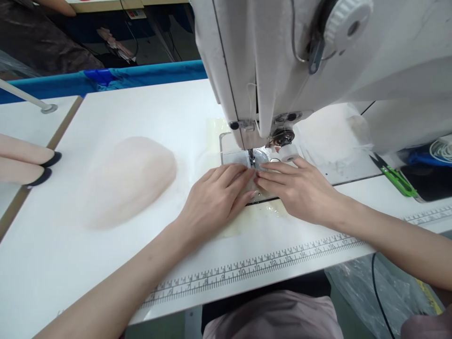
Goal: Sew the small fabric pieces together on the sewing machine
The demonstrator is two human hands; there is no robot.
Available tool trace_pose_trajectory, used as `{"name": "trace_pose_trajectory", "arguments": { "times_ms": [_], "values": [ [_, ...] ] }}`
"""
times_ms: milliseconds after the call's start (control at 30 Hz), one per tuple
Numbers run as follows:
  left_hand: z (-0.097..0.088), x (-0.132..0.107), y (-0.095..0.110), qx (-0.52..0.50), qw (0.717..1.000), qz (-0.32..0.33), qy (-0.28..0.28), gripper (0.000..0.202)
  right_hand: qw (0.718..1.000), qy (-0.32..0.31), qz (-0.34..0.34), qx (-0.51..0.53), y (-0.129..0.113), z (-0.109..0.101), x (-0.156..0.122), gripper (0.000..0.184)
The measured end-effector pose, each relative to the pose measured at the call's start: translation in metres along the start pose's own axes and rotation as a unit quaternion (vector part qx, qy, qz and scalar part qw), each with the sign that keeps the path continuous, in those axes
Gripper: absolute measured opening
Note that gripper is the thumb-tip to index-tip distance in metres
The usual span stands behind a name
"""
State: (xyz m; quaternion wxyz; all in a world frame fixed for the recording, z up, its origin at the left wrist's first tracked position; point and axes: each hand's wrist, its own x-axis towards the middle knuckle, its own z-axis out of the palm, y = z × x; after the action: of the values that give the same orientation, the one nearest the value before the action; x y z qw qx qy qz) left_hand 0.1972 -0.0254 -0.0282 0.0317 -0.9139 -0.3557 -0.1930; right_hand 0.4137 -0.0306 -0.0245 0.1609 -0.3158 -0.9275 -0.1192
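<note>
Both hands rest on the bed of a white sewing machine (243, 70), close around its needle and presser foot (251, 157). My left hand (219, 193) lies palm down to the left of the foot, fingers stretched forward and the thumb apart. From the right, my right hand (300, 186) reaches in with its fingers extended flat, their tips just short of the left fingertips. Any thin material under the fingers is too small and pale to make out. A sheer beige fabric piece (137, 179) spreads on the white table left of my left hand.
Green thread snips (397, 179) lie at the right beside a dark tray. White sheer material (332, 132) sits under the machine arm. Two beige forms with black ends (28, 162) jut in from the left. A printed ruler (257, 268) runs along the table's front edge.
</note>
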Motion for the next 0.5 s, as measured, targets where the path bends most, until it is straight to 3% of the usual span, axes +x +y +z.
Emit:
{"name": "trace_pose_trajectory", "arguments": {
  "times_ms": [200,500],
  "values": [
    [0.006,-0.002,-0.009,0.03,0.999,0.031,-0.017,0.042,1.0,0.022,0.011,-0.007,0.002,0.004,0.0,0.037],
    [0.008,-0.003,0.002,0.087,0.995,0.037,-0.011,0.049,0.998,-0.035,0.039,-0.032,0.005,0.008,0.002,0.037]
  ]
}}
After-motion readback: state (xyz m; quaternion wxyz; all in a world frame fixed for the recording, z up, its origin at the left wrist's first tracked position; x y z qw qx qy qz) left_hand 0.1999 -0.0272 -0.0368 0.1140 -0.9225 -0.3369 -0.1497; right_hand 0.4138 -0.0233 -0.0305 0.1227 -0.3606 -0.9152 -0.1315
